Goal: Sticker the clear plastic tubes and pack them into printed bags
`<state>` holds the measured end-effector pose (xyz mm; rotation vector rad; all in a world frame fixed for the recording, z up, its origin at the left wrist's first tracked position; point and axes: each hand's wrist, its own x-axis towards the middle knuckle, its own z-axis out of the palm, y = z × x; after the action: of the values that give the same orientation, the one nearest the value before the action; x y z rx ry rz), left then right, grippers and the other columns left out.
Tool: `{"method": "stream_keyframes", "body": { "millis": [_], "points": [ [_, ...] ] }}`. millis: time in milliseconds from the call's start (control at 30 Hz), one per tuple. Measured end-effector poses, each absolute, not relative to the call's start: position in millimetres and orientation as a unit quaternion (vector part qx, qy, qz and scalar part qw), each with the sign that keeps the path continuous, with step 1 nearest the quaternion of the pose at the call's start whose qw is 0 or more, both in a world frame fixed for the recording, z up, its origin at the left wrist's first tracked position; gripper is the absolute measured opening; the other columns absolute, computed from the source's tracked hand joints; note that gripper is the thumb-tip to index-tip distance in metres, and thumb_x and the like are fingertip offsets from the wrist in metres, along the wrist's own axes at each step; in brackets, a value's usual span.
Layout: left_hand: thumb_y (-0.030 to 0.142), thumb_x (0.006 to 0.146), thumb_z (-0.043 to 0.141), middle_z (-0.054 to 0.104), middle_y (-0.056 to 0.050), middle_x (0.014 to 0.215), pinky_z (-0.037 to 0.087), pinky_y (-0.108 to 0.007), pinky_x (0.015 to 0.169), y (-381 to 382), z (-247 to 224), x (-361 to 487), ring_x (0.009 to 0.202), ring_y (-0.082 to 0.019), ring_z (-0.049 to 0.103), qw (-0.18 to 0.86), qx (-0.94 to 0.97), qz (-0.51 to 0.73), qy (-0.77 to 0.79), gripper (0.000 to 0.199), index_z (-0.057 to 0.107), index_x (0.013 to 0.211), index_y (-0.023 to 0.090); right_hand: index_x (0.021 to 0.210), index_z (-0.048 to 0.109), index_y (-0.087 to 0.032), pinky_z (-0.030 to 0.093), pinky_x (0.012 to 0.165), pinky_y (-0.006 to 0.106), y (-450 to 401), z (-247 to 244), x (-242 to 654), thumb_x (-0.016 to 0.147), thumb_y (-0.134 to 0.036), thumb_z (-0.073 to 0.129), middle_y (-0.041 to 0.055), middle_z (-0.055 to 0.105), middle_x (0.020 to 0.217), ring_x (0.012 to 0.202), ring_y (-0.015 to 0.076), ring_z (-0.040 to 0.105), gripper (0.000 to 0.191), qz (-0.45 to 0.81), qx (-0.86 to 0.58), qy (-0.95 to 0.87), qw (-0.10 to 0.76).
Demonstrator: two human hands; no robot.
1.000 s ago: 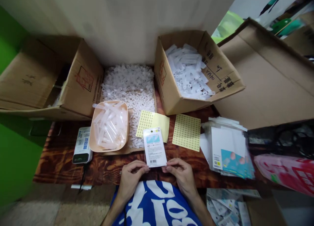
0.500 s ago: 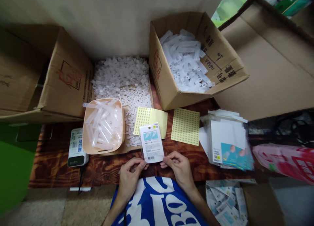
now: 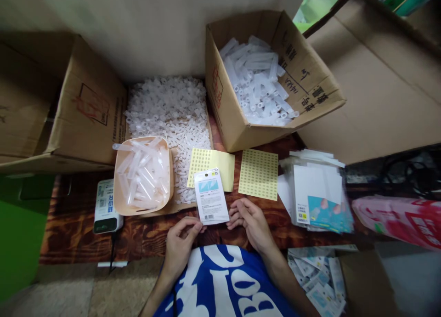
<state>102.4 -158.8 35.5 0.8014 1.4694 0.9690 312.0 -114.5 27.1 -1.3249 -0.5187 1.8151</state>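
Observation:
A white printed packet (image 3: 211, 200) with blue pictures lies over the lower edge of a folded yellow label sheet (image 3: 225, 166). My left hand (image 3: 182, 239) pinches the packet's lower left corner between thumb and fingers. Beside its lower right edge is my right hand (image 3: 250, 223), palm turned inward, fingers loosely curled and apart, holding nothing. A second yellow label sheet (image 3: 258, 174) lies to the right. Left of the packet, a beige tub (image 3: 171, 174) is heaped with clear plastic tubes (image 3: 143, 170).
Small white pieces (image 3: 168, 101) cover a cardboard tray behind. An open carton (image 3: 230, 128) holds frosted tubes. Stacked packets (image 3: 320, 193) lie at right, a white device (image 3: 105, 206) at left. More packets (image 3: 319, 275) sit below the table edge.
My right hand has let go of the packet's corner and its fingers have opened. The packet leans slightly more to the left. The whole view has shifted a little.

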Motion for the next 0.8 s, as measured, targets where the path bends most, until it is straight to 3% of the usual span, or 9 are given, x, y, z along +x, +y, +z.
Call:
{"method": "stream_keyframes", "body": {
  "millis": [167, 500, 600, 700, 800],
  "points": [
    [0.033, 0.085, 0.075, 0.075, -0.005, 0.077, 0.057, -0.024, 0.073, -159, 36, 102, 0.075, -0.018, 0.070, 0.561, 0.358, 0.419, 0.617, 0.019, 0.076, 0.077, 0.016, 0.079, 0.068, -0.016, 0.051, 0.039, 0.018, -98, 25, 314, 0.082, -0.050, 0.082, -0.0004, 0.066, 0.053, 0.041, 0.0118, 0.060, 0.038, 0.752, -0.476, -0.303, 0.341],
    [0.039, 0.083, 0.077, 0.078, -0.006, 0.080, 0.058, -0.027, 0.079, -160, 36, 102, 0.078, -0.020, 0.073, 0.569, 0.311, 0.421, 0.634, 0.023, 0.077, 0.080, 0.016, 0.079, 0.065, -0.016, 0.044, 0.037, 0.015, -105, 14, 308, 0.087, -0.047, 0.078, -0.0024, 0.063, 0.051, 0.038, 0.0080, 0.054, 0.035, 0.686, -0.519, -0.340, 0.380],
    [0.040, 0.083, 0.077, 0.078, -0.006, 0.079, 0.059, -0.028, 0.079, -159, 37, 102, 0.078, -0.020, 0.074, 0.568, 0.307, 0.417, 0.639, 0.025, 0.076, 0.080, 0.016, 0.089, 0.062, -0.018, 0.043, 0.036, 0.014, -106, 17, 303, 0.084, -0.042, 0.082, -0.0051, 0.062, 0.054, 0.039, 0.0079, 0.053, 0.032, 0.670, -0.527, -0.324, 0.409],
    [0.041, 0.083, 0.076, 0.078, -0.006, 0.077, 0.059, -0.028, 0.079, -159, 37, 103, 0.077, -0.021, 0.075, 0.569, 0.308, 0.413, 0.641, 0.026, 0.077, 0.081, 0.016, 0.096, 0.060, -0.021, 0.046, 0.036, 0.016, -109, 18, 301, 0.082, -0.040, 0.084, -0.0062, 0.063, 0.059, 0.041, 0.0097, 0.056, 0.034, 0.658, -0.523, -0.307, 0.446],
    [0.042, 0.084, 0.076, 0.079, -0.007, 0.078, 0.059, -0.028, 0.078, -160, 36, 104, 0.077, -0.021, 0.075, 0.572, 0.309, 0.411, 0.639, 0.027, 0.077, 0.082, 0.015, 0.093, 0.065, -0.019, 0.057, 0.048, 0.022, -116, 16, 305, 0.092, -0.044, 0.074, -0.0010, 0.067, 0.066, 0.052, 0.0137, 0.066, 0.027, 0.666, -0.504, -0.316, 0.450]
  ]
}}
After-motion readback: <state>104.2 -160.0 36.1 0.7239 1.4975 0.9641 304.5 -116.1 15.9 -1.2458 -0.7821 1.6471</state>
